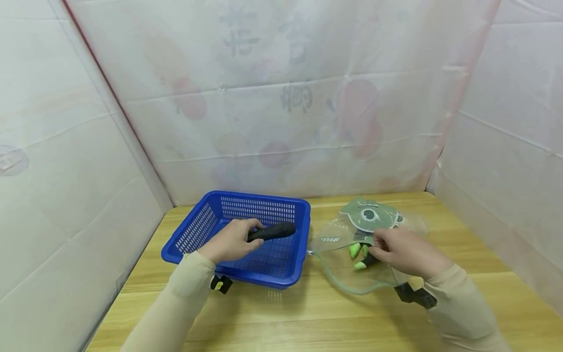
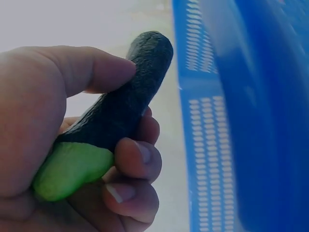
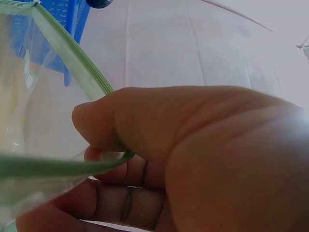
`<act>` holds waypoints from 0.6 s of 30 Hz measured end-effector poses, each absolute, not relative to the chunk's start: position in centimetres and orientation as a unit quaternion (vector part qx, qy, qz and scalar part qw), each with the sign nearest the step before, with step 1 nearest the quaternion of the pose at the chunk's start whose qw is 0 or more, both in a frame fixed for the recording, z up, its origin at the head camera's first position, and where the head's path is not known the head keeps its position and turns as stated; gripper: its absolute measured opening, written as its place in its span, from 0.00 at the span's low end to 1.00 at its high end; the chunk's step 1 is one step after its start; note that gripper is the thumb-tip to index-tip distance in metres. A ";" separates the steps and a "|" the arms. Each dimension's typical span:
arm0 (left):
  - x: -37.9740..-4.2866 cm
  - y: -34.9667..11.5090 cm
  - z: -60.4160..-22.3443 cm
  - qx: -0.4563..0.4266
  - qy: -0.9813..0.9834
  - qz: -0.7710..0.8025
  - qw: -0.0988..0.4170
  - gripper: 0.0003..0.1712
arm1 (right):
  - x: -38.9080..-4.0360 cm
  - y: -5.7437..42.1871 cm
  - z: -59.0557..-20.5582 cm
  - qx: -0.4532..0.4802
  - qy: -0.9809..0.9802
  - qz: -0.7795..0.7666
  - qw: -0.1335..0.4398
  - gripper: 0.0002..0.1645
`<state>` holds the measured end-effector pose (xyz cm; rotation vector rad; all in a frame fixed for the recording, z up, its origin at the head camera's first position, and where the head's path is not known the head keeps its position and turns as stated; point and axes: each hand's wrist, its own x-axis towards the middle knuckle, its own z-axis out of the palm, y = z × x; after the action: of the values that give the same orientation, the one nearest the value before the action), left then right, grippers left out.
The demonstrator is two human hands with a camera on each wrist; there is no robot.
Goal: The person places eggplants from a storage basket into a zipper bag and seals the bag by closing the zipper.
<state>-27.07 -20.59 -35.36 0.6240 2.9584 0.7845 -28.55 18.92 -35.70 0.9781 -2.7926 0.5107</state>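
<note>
My left hand (image 1: pixel 230 240) grips a dark cucumber (image 1: pixel 276 231) above the blue basket (image 1: pixel 303 266). The left wrist view shows the thumb and curled fingers round the cucumber (image 2: pixel 130 106), whose near end is light green. To the right, my right hand (image 1: pixel 409 250) pinches the rim of a clear zip bag (image 1: pixel 340 271). In the right wrist view the bag's green zip edge (image 3: pixel 72 58) lies spread apart, with its corner between thumb and fingers. Several dark pieces with light green ends (image 1: pixel 355 251) show in the bag, partly hidden by the right hand.
The basket and bag rest on a wooden table (image 1: pixel 281 322), the bag's corner beside the basket's right wall. A green cartoon print (image 1: pixel 380 215) covers part of the bag. Pale sheets (image 1: pixel 281 98) hang at the back and both sides.
</note>
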 end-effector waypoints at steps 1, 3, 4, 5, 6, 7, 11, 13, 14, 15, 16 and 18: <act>-26.9 -20.5 -35.4 0.201 0.945 0.259 0.006 0.15 | -28.5 19.0 -35.7 0.325 -0.928 0.170 0.069 0.19; -26.5 -20.1 -35.4 0.204 0.939 0.277 0.000 0.16 | -28.5 19.0 -35.6 0.325 -0.928 0.170 0.070 0.19; -26.3 -20.0 -35.5 0.206 0.936 0.286 -0.003 0.16 | -28.5 19.0 -35.6 0.325 -0.928 0.169 0.071 0.19; -26.1 -19.8 -35.5 0.208 0.932 0.296 -0.004 0.16 | -28.6 19.1 -35.6 0.327 -0.927 0.168 0.071 0.19; -25.9 -19.6 -35.4 0.210 0.929 0.304 -0.005 0.16 | -28.6 19.1 -35.6 0.326 -0.928 0.168 0.071 0.19; -25.7 -19.5 -35.4 0.212 0.927 0.310 -0.004 0.16 | -28.6 19.1 -35.6 0.326 -0.928 0.167 0.070 0.19; -25.1 -19.0 -35.2 0.216 0.918 0.331 0.000 0.17 | -28.6 19.0 -35.6 0.325 -0.928 0.167 0.070 0.19; -24.8 -18.8 -35.2 0.213 0.916 0.340 0.001 0.18 | -28.6 19.1 -35.7 0.325 -0.928 0.169 0.070 0.19; -24.6 -18.7 -35.3 0.213 0.915 0.343 -0.001 0.19 | -28.6 19.0 -35.7 0.324 -0.928 0.169 0.069 0.19; -24.5 -18.6 -35.3 0.212 0.913 0.350 -0.002 0.19 | -28.7 19.0 -35.7 0.326 -0.927 0.170 0.069 0.19; -24.3 -18.4 -35.3 0.214 0.910 0.355 -0.003 0.19 | -28.7 19.0 -35.7 0.327 -0.927 0.172 0.069 0.19; -24.0 -18.1 -35.3 0.225 0.903 0.365 -0.010 0.19 | -28.7 19.0 -35.6 0.326 -0.927 0.173 0.066 0.19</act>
<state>-24.02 -18.11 -35.34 0.7112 2.8557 1.1528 -28.73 19.00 -35.64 0.9844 -2.7964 0.5205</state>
